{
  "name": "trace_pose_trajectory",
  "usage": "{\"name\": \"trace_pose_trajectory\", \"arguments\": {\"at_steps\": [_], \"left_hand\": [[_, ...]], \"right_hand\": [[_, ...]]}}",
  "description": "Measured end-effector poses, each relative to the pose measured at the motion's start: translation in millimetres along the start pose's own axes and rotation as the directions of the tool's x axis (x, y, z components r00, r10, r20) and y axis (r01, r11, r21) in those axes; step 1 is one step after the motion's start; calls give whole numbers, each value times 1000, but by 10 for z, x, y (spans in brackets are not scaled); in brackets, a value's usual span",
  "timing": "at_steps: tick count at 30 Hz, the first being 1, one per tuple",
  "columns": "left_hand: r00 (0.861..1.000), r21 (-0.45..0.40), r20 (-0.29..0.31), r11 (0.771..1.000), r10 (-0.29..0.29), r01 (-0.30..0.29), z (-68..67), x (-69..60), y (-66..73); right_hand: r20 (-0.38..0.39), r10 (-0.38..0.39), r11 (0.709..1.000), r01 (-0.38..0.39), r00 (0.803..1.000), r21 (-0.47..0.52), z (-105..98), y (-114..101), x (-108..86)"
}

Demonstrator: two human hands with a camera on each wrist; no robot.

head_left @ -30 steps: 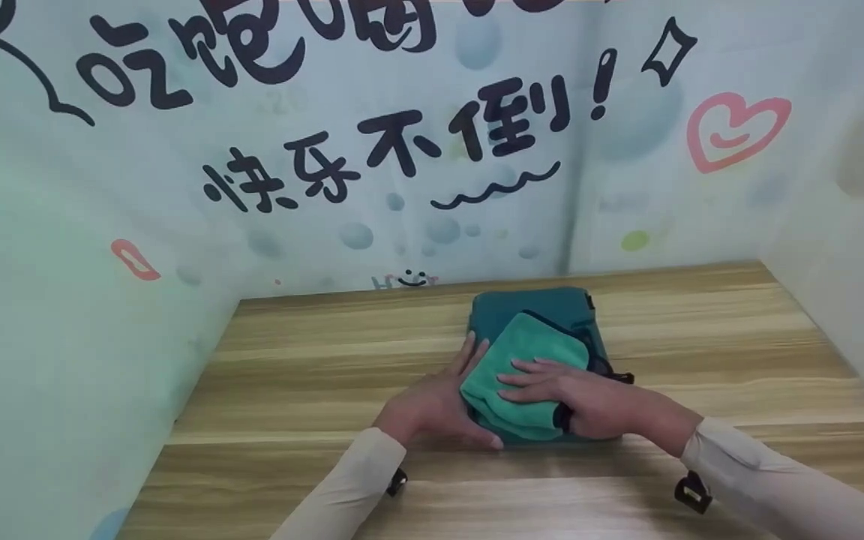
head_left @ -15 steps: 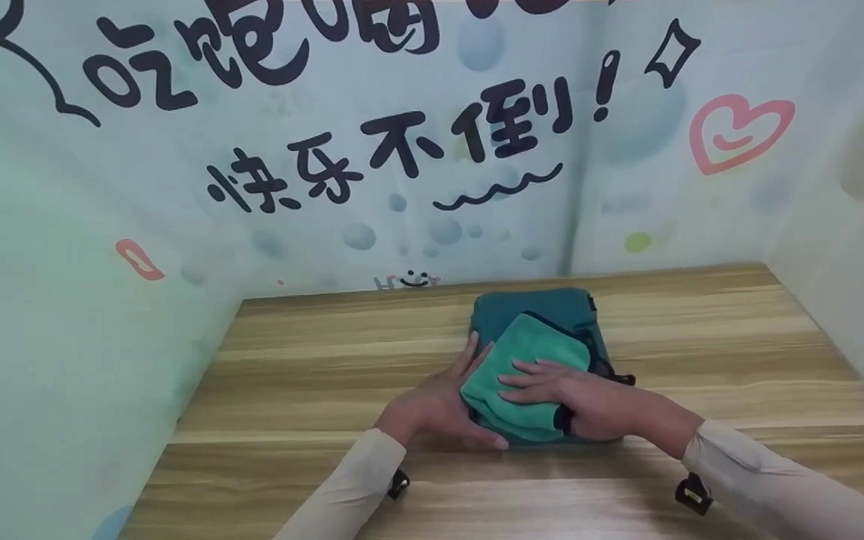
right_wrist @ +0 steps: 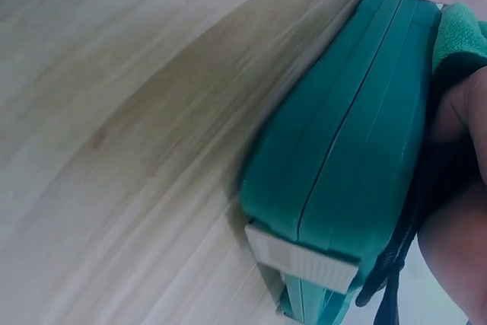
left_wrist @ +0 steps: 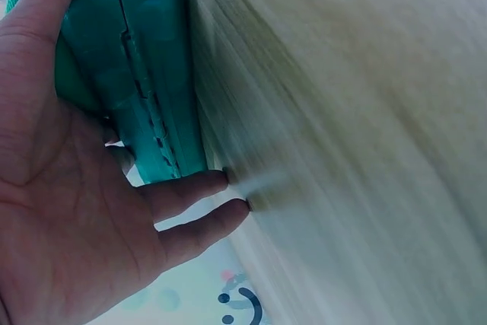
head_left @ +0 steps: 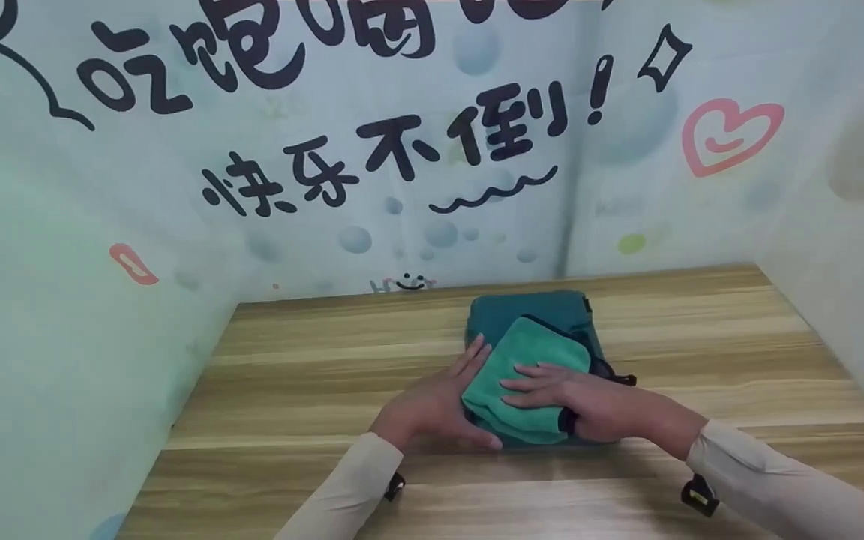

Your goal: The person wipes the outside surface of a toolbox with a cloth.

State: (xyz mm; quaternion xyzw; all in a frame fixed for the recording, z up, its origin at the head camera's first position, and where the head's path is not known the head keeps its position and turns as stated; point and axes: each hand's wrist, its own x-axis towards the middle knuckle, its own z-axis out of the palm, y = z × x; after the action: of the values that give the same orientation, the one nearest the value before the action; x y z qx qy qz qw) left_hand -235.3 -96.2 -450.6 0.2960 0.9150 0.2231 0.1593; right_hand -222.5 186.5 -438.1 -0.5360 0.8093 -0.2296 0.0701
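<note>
Compared with half a second ago, we note almost no movement: cloth [head_left: 533, 349] and teal case [head_left: 503, 311] keep their places under the hands; only the head view drifts slightly. Case lies flat on the wooden table [head_left: 312, 375], its far end near the back edge. Left hand [head_left: 436, 409] has fingers extended, bracing the case's left side, not wrapped round it. Right hand [head_left: 593, 405] lays nearly straight fingers on the cloth over the lid; its thumb is hidden. We judge that a sideways push stronger than the left hand's brace could slide or turn the case, and the dark strap [right_wrist: 388, 279] could snag the ridged latch [right_wrist: 304, 256]. Case's long axis runs away from the person, latch side facing right.
</note>
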Motion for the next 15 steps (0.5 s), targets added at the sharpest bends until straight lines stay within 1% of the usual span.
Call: {"name": "trace_pose_trajectory", "arguments": {"at_steps": [6, 15], "left_hand": [[1000, 60, 16, 998, -8, 7, 13, 28, 8], [999, 69, 25, 997, -28, 26, 3, 42, 12]], "right_hand": [[-6, 14, 1000, -14, 1000, -7, -35, -7, -152], [-55, 11, 1000, -12, 998, -19, -58, 9, -388]]}}
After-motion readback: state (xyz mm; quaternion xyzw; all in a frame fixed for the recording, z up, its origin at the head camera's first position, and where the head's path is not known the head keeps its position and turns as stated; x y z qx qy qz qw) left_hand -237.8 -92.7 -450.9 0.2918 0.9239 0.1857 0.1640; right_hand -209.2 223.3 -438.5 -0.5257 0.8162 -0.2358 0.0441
